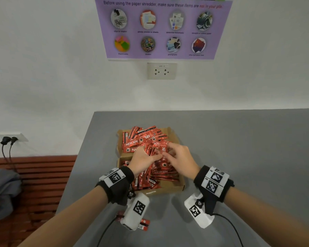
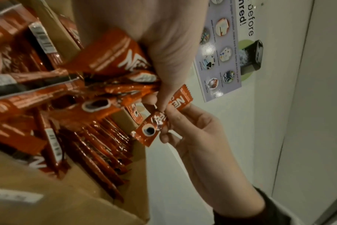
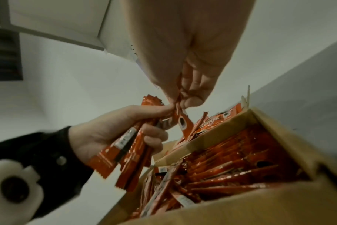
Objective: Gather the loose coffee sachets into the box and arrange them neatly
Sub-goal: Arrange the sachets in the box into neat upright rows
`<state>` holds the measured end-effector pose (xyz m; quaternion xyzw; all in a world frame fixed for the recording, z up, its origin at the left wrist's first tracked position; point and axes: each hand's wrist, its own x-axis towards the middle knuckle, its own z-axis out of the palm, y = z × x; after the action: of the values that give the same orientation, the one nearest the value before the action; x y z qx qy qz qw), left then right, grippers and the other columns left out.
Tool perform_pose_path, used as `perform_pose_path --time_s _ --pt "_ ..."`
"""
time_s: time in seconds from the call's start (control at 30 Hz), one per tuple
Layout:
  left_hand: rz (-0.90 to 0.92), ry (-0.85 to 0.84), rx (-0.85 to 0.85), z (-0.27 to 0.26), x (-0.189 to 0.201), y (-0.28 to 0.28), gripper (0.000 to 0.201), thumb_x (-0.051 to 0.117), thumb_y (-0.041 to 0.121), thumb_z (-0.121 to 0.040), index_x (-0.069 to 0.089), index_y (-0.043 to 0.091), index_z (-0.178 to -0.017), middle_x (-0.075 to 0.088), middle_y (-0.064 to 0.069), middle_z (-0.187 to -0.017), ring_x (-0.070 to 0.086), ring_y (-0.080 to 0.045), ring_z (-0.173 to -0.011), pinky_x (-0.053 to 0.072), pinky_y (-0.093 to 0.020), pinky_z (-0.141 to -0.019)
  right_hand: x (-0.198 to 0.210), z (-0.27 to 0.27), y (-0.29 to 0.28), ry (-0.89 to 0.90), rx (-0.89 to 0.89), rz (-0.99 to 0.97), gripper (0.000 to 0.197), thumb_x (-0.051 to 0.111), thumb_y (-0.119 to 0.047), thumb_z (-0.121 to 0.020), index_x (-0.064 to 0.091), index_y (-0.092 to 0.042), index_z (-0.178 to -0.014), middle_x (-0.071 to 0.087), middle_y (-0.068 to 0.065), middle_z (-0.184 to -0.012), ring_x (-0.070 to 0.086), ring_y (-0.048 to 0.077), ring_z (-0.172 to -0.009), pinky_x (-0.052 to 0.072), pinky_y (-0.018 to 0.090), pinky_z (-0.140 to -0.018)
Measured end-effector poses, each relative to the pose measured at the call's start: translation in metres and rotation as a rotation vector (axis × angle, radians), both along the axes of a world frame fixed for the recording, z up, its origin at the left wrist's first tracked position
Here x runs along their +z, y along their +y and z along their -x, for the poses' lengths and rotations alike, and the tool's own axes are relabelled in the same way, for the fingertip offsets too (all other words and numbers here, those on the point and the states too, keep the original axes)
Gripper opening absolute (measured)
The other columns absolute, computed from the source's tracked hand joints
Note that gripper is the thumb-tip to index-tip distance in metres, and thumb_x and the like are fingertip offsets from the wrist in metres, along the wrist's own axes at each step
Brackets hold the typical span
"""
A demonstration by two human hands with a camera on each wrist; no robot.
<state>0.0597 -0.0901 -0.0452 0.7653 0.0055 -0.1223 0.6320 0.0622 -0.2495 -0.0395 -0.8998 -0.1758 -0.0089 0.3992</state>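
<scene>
Fingers point(image 2: 164, 97) of both hands pinching sachets point(image 3: 125, 149) above box rim point(image 1: 183, 182).

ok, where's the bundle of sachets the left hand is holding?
Head view: the bundle of sachets is gripped in the left hand, above the middle of the box, touching the right hand.

Head view bright and even with bowed edges; both wrist views dim, blurred.
</scene>
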Motion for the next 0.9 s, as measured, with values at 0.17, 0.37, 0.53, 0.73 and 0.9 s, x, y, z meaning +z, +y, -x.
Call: perform_pose_path --time_s 0.17,0.37,0.53,0.73,0.9 --pt "-0.607 -0.156 -0.277 -0.003 -0.005 0.004 0.024 0.074 0.020 -0.078 0.063 0.016 -0.099 0.067 0.004 -0.091 0.064 -0.006 -0.074 0.053 -0.019 -0.069 0.007 -0.006 -0.017 0.013 -0.038 0.006 0.012 0.058 -0.018 -0.091 0.063 -0.008 -0.087 0.055 -0.011 -0.075 0.051 -0.005 -0.062 0.040 0.004 -0.057" --pt "-0.900 -0.220 -0.436 -0.005 -0.017 -0.005 0.052 0.080 0.040 -0.066 0.062 0.011 -0.106 0.067 0.000 -0.099 0.064 -0.018 -0.085 0.055 -0.033 -0.079 0.000 0.007 -0.031 0.100 0.105 0.051 0.023 0.061 -0.025 -0.087 0.066 -0.003 -0.084 0.067 0.005 -0.080 0.056 0.004 -0.058 0.047 0.013 -0.058" --pt "-0.960 -0.248 -0.490 -0.005 -0.023 -0.013 0.051 0.081 0.038 -0.066 0.061 0.012 -0.105 0.064 -0.002 -0.102 0.063 -0.021 -0.090 0.053 -0.036 -0.079 -0.007 0.008 -0.044 0.128 0.280 0.250 0.031 0.059 -0.034 -0.088 0.067 -0.004 -0.093 0.069 0.005 -0.090 0.063 0.016 -0.079 0.051 0.031 -0.072" --pt "-0.880 -0.247 -0.468 -0.013 -0.027 -0.010 0.029 0.075 0.034 -0.070 0.063 0.014 -0.088 0.068 -0.001 -0.088 0.065 -0.020 -0.077 0.055 -0.037 -0.073 0.000 0.010 -0.026 -0.074 0.458 0.745 0.024 0.050 -0.031 -0.094 0.063 -0.011 -0.101 0.064 0.005 -0.104 0.059 0.022 -0.096 0.044 0.033 -0.076" --pt "-0.870 -0.226 -0.436 -0.020 -0.035 -0.002 0.014 0.069 0.020 -0.075 0.064 0.015 -0.086 0.069 -0.001 -0.085 0.065 -0.019 -0.073 0.057 -0.037 -0.070 -0.001 0.005 -0.011 -0.028 0.421 0.767 0.021 0.059 -0.022 -0.085 0.057 -0.013 -0.104 0.066 0.004 -0.099 0.061 0.024 -0.091 0.045 0.034 -0.073"
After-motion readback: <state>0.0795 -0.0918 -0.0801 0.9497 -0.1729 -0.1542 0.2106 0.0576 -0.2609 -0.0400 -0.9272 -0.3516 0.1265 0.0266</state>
